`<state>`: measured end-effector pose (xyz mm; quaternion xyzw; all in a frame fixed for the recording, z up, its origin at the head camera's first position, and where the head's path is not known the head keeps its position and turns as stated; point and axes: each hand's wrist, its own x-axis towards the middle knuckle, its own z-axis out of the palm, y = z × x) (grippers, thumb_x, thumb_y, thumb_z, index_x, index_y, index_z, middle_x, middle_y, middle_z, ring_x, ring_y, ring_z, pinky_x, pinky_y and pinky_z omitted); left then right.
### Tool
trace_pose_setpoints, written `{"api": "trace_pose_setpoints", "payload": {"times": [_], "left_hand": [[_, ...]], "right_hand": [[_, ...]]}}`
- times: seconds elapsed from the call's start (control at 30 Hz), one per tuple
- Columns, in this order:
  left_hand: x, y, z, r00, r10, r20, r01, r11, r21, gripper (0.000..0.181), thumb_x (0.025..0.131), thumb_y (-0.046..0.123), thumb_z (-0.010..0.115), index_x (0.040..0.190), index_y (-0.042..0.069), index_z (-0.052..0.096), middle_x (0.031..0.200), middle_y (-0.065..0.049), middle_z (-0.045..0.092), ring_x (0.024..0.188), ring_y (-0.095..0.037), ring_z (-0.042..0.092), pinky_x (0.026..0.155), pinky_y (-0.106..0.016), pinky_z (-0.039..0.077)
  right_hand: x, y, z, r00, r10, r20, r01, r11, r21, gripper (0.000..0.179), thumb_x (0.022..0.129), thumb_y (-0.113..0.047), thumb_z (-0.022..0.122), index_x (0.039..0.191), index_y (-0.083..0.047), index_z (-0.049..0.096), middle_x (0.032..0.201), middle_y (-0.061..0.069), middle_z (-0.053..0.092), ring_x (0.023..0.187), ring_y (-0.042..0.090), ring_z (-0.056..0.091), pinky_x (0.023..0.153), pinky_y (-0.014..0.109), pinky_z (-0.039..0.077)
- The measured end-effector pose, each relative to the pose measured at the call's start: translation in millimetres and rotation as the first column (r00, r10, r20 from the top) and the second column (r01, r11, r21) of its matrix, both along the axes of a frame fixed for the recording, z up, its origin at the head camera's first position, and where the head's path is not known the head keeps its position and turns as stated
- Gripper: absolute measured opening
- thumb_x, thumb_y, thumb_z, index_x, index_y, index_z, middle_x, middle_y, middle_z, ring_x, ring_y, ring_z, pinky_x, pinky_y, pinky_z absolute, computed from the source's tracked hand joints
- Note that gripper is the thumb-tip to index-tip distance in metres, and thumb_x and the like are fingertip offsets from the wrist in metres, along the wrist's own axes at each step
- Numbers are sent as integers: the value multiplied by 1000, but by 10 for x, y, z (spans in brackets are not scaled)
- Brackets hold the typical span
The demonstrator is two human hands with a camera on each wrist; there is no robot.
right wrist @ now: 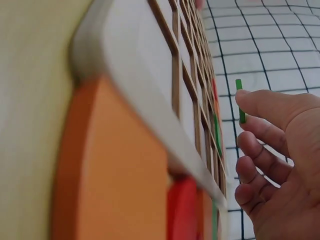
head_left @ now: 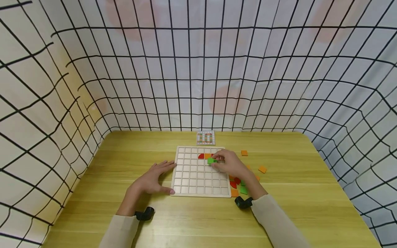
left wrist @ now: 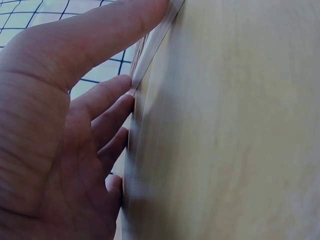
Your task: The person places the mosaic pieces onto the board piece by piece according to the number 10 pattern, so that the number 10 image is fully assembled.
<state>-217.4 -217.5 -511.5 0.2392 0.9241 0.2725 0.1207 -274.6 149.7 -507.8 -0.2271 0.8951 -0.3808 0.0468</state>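
Observation:
A wooden grid board point(head_left: 192, 182) lies on the table. My left hand point(head_left: 152, 179) rests at its left edge, fingers spread, with thumb and fingertips touching the rim. Over the upper right of the grid, my right hand point(head_left: 230, 164) pinches a green square tile point(head_left: 211, 160) between thumb and index finger. The right wrist view has this green tile point(right wrist: 240, 101) edge-on, raised above the board. Near the top of the grid sit a red quarter-round tile point(head_left: 201, 156) and an orange square tile point(head_left: 207, 156). More red beside them is partly covered by the right fingers.
Loose tiles lie right of the board, partly under the right forearm: an orange square point(head_left: 234, 193), a green one point(head_left: 243, 189), a red one point(head_left: 233, 185) and several others. A printed pattern card point(head_left: 205, 137) lies behind the board. Black-lined netting point(head_left: 198, 86) surrounds the table.

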Motion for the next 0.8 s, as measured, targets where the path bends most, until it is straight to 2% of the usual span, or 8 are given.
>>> {"api": "trace_pose_setpoints", "payload": {"times": [0.17,0.4,0.8], "left_hand": [[3,-8,-7,1000,-2,-7,2,1000,8,105,74,56,88,161,25,39,169,0,31,160,-33,19,130,-60,6],[11,-9,-3,1000,-9,-12,9,1000,10,105,74,57,87,161,24,38,170,-1,31,160,-34,19,130,-62,6],[0,-3,-9,1000,-6,-1,6,1000,-1,105,75,57,86,162,25,36,170,1,29,160,-33,18,130,-61,5]], "right_hand": [[-32,-161,-46,1000,10,20,-10,1000,-1,21,93,-23,77,111,-12,74,96,-1,64,86,18,54,77,30,49],[-55,-327,-75,999,-24,25,23,999,26,21,93,-27,78,111,-15,75,92,-3,61,87,18,53,78,31,48],[-94,-382,-104,1000,-13,26,13,1000,26,23,92,-27,80,112,-16,76,91,-3,61,89,19,55,81,33,49]]}}
